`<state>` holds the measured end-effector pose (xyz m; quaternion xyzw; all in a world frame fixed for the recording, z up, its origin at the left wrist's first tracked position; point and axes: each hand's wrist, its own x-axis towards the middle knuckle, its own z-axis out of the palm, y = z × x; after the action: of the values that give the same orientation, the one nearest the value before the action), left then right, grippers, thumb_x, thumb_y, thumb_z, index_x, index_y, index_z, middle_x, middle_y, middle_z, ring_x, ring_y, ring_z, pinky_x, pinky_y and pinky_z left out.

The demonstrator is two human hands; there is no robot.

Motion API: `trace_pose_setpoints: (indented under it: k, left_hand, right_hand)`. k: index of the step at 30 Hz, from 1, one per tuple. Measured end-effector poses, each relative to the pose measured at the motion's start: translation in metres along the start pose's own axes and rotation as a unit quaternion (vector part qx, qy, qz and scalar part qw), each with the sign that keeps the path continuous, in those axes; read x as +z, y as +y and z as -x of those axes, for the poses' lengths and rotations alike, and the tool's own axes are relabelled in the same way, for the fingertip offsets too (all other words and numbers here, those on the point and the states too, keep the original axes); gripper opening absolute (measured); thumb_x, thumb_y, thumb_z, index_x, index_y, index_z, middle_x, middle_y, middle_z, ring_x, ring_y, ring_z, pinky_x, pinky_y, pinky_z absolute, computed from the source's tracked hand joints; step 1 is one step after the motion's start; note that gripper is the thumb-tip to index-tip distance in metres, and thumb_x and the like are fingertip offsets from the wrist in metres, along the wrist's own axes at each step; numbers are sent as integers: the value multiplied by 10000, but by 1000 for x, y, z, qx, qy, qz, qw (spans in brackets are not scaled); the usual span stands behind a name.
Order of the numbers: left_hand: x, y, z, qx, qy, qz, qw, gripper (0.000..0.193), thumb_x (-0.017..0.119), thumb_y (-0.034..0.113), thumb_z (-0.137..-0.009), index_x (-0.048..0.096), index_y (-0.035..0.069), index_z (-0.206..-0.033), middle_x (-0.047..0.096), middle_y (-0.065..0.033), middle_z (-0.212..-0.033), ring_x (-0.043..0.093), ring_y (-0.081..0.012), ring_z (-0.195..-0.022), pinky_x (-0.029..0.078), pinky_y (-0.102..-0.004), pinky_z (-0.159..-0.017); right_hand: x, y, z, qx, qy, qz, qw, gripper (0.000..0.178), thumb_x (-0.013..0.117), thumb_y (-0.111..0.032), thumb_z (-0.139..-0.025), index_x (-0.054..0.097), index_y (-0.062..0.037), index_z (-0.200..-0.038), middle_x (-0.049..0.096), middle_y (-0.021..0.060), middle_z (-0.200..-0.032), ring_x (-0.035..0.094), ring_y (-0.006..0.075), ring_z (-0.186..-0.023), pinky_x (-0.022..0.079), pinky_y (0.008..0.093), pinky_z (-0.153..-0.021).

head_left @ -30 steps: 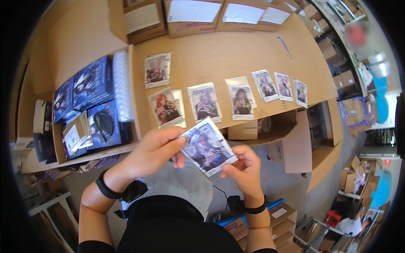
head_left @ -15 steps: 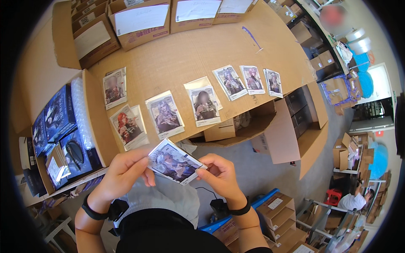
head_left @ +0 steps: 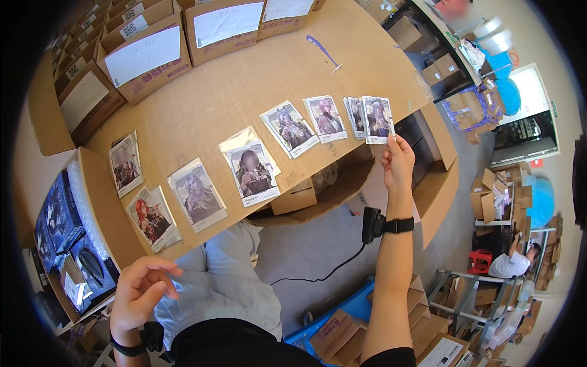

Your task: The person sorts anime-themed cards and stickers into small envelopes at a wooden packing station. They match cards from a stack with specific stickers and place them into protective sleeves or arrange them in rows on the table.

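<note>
My right hand (head_left: 398,160) is stretched out over the right end of the table and pinches the bottom edge of an illustrated card (head_left: 377,118). That card overlaps a small card pile (head_left: 354,117) just left of it; whether it rests on the table I cannot tell. More piles run leftward: a pink-haired card (head_left: 325,117), a purple-haired card (head_left: 289,129), a dark-haired card (head_left: 251,171), a pale-haired card (head_left: 197,194), a red-haired card (head_left: 150,215) and a card with a blurred picture (head_left: 125,163). My left hand (head_left: 143,289), loosely curled with fingers apart and nothing in it, hovers before the table's left front.
Cardboard boxes with white labels (head_left: 143,55) line the table's back. At left stands an open carton (head_left: 113,208) holding blue boxes and bubble wrap. Open cartons (head_left: 437,189) stand below the right front edge. A person (head_left: 512,263) sits far right by shelving.
My right hand has carried a card from in front of me to the right end of the row. My left hand has let go of it and moved left. The view has shifted.
</note>
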<state>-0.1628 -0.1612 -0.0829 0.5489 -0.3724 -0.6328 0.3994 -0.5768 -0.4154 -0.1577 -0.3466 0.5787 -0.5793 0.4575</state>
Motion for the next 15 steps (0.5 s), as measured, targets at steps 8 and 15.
trace_pose_setpoints:
  k: [8,15]
  left_hand:
    - [-2,5,9,12,13,10,1000,256,471,-39,-748,530,-54,-996,591,-142,-910,580,-141,-693,458,-234,-649]
    - [-4,4,14,12,18,11,1000,257,478,-41,-752,527,-52,-1004,594,-144,-909,586,-144,-697,465,-233,-646]
  right_hand:
    - [7,19,-38,33,46,126,990,158,626,-105,-794,556,-9,-899,536,12,-653,500,64,-515,389,176,-416]
    - [18,16,-31,-8,91,152,984,229,631,-58,-766,457,-17,-909,552,73,-674,569,122,-532,479,222,-455]
